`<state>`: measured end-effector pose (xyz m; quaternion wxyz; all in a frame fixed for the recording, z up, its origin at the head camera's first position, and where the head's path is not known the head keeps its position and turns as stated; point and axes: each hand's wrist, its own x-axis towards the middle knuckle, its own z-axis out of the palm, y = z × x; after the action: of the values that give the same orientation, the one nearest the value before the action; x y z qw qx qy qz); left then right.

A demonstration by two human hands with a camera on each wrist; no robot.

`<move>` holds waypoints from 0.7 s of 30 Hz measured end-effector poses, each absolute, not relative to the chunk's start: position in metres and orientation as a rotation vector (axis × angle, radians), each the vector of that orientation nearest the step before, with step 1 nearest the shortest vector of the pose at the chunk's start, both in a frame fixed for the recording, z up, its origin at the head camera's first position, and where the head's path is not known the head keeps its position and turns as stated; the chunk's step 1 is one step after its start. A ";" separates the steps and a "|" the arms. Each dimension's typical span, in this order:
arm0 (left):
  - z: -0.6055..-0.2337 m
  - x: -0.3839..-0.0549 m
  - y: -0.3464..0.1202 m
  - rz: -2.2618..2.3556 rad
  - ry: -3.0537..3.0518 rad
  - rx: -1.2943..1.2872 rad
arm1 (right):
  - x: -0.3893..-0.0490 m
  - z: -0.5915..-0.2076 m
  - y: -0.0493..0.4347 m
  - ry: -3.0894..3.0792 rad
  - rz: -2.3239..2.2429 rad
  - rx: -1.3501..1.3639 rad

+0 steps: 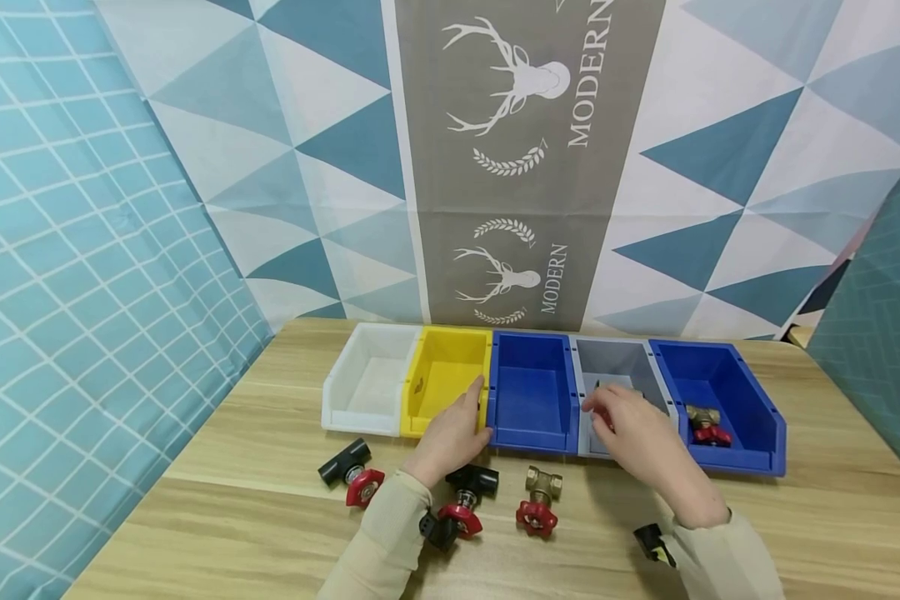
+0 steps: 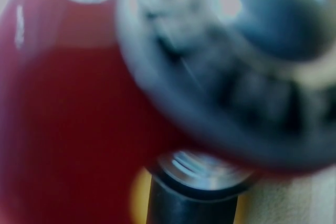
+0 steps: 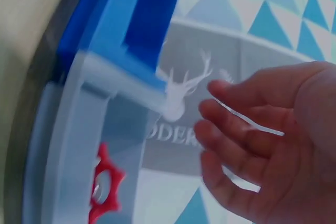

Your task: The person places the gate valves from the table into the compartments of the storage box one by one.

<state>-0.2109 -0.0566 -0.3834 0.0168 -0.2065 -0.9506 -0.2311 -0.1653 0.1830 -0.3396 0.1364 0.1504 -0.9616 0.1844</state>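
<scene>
My left hand (image 1: 450, 437) is at the front of the yellow bin (image 1: 450, 333) and the middle blue bin (image 1: 534, 400), its fingers extended near their shared edge; whether it touches them I cannot tell. Over the grey bin (image 1: 615, 346) is my right hand (image 1: 633, 437). In the right wrist view its fingers (image 3: 226, 135) are loosely bent with nothing between them. A valve with a red handwheel (image 3: 105, 187) lies inside the grey bin, mostly hidden by the hand in the head view. A red handwheel (image 2: 79, 119) fills the blurred left wrist view.
A black tee valve (image 1: 348, 471) lies at left. Another black valve (image 1: 474, 479) is beside my left wrist, with a brass valve (image 1: 538, 500) to its right. The right blue bin (image 1: 768, 417) holds a brass valve (image 1: 705, 425). A white bin (image 1: 371, 379) stands at the row's left end.
</scene>
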 end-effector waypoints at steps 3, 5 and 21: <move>-0.383 -0.211 -0.056 -0.711 -2.953 -0.641 | -0.159 -0.336 0.173 -2.838 0.581 0.492; -0.383 -0.210 -0.056 -0.707 -2.952 -0.637 | -0.156 -0.335 0.168 -2.870 0.619 0.543; -0.382 -0.211 -0.056 -0.724 -2.980 -0.601 | -0.138 -0.349 0.130 -2.985 0.689 0.905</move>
<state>-0.2107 -0.0555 -0.3823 0.0082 -0.1922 -0.9536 -0.2318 -0.1384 0.1304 -0.3492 -0.0262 0.2833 -0.9341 0.2156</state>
